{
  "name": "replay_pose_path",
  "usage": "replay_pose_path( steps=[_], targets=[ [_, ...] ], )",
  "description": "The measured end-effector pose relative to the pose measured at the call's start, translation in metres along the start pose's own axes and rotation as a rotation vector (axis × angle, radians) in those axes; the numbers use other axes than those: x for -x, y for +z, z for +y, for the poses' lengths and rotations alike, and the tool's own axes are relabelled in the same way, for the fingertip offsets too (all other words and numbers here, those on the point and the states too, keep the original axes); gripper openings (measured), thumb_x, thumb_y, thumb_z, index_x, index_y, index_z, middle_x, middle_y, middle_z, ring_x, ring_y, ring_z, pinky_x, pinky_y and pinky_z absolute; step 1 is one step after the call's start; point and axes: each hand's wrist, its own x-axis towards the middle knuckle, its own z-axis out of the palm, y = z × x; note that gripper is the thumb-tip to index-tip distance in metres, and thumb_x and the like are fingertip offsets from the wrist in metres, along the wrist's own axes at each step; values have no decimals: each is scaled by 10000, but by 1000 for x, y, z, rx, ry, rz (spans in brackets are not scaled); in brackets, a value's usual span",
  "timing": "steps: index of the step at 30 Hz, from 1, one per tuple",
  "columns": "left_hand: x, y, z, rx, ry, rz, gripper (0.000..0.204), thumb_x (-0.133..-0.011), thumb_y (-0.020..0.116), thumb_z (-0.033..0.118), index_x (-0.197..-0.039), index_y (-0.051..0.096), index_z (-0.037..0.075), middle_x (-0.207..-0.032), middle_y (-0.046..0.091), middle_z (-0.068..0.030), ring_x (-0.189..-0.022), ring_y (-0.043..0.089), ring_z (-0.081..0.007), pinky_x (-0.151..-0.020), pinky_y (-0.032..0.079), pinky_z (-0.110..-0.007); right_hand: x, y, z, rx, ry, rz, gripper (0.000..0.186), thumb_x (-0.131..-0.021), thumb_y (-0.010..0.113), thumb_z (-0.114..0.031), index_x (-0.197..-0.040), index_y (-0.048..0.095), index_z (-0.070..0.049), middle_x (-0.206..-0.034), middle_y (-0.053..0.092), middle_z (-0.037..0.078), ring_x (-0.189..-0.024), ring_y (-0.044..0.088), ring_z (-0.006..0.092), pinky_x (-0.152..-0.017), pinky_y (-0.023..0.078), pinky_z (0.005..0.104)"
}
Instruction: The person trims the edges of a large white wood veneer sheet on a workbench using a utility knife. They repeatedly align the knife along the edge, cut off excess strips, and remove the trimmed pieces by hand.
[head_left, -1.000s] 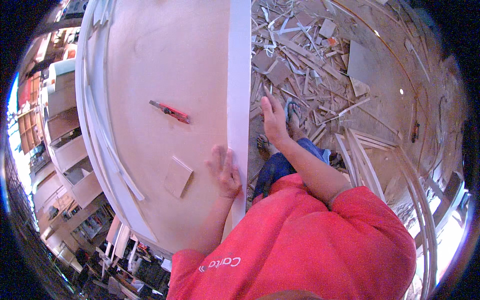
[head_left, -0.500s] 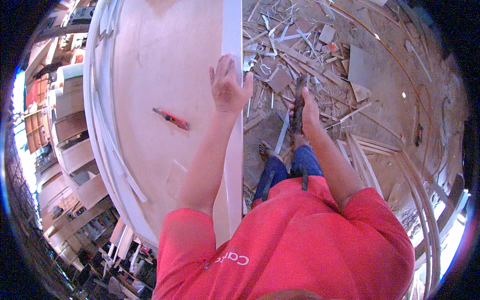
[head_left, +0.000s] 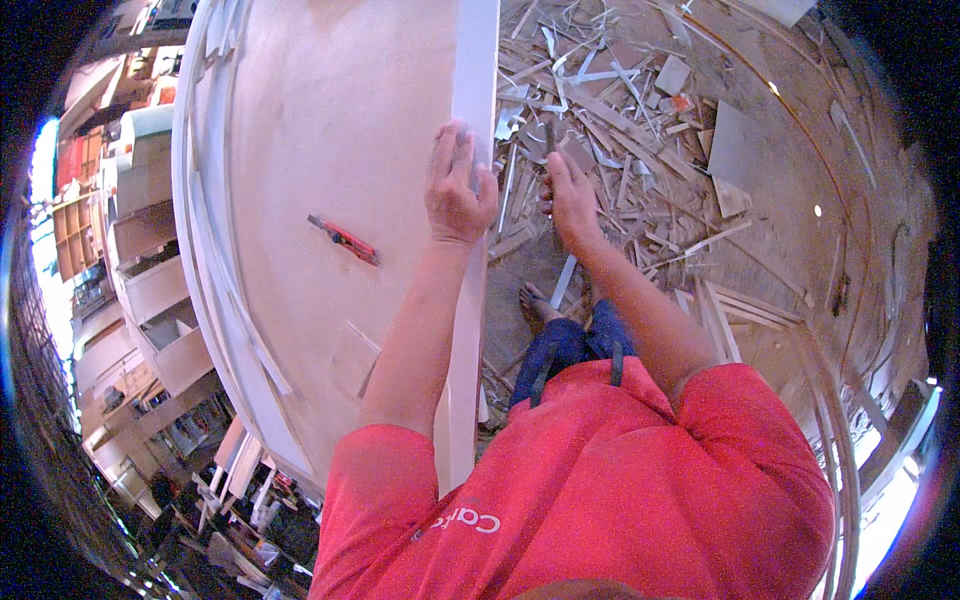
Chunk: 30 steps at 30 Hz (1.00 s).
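My left hand [head_left: 460,190] rests on a white strip [head_left: 474,75] along the right edge of a large pale wooden panel [head_left: 310,130]. Its fingers lie over the strip, slightly bent, and the thumb is apart near the edge. Just right of that edge, my right hand [head_left: 572,200] is closed around a dark, narrow, flat bar [head_left: 549,136], now seen almost edge-on; its exact kind is unclear. On the panel, left of my left forearm, lies a red utility knife [head_left: 343,240], touched by neither hand.
Long white strips [head_left: 215,230] lie along the panel's curved left side. Wood offcuts [head_left: 620,130] litter the floor at the right, beside a grey board [head_left: 735,150]. Wooden frames [head_left: 760,300] stand right of my legs. Open wooden boxes [head_left: 165,300] stand far left.
My right hand has moved up and left toward the panel edge, turning the dark bar edge-on. My left hand's fingers have bent slightly. The knife stays on the panel.
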Motion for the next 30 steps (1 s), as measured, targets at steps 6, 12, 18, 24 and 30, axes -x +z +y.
replay_pose_path(
  steps=[6, 12, 18, 24, 30],
  targets=[
    [3, 8, -4, -313, -339, 23, 504, -984, 548, 304, -1416, 543, 45, -1545, 430, -196, -1462, 368, -372, -1156, 218, -675, 5, 61, -9, 365, -494, 157, 544, -1019, 565, -385, -1474, 522, -91, -1093, 609, 272, -1039, 581, 413, -961, 454, 465],
    [8, 11, -10, -315, -477, -65, 458, -982, 546, 347, -1381, 597, 128, -1528, 457, -155, -1455, 383, -355, -1127, 216, -718, -2, 85, -27, 376, -486, 181, 528, -1032, 560, -355, -1462, 523, -51, -1031, 608, 229, -954, 590, 337, -891, 470, 408],
    [8, 12, -12, -360, -425, -83, 447, -991, 525, 353, -1376, 615, 144, -1540, 454, -138, -1467, 366, -342, -1131, 218, -692, -18, 93, -17, 261, -589, 256, 510, -1014, 614, -316, -1431, 560, -29, -1011, 610, 201, -928, 579, 301, -862, 468, 390],
    [0, 2, 2, -289, -513, -110, 460, -996, 513, 344, -1390, 603, 125, -1545, 447, -148, -1476, 350, -344, -1140, 196, -681, -22, 97, -20, 145, -485, 210, 510, -1002, 620, -324, -1421, 578, -37, -1179, 592, 267, -1108, 568, 402, -995, 437, 454],
    [-1, 0, 6, -295, -483, -118, 463, -994, 509, 328, -1394, 597, 112, -1552, 435, -167, -1480, 335, -372, -1152, 169, -672, -38, 97, -25, 149, -463, 232, 483, -1001, 622, -326, -1401, 605, -56, -1113, 600, 257, -1068, 577, 390, -961, 448, 443]
  ],
)
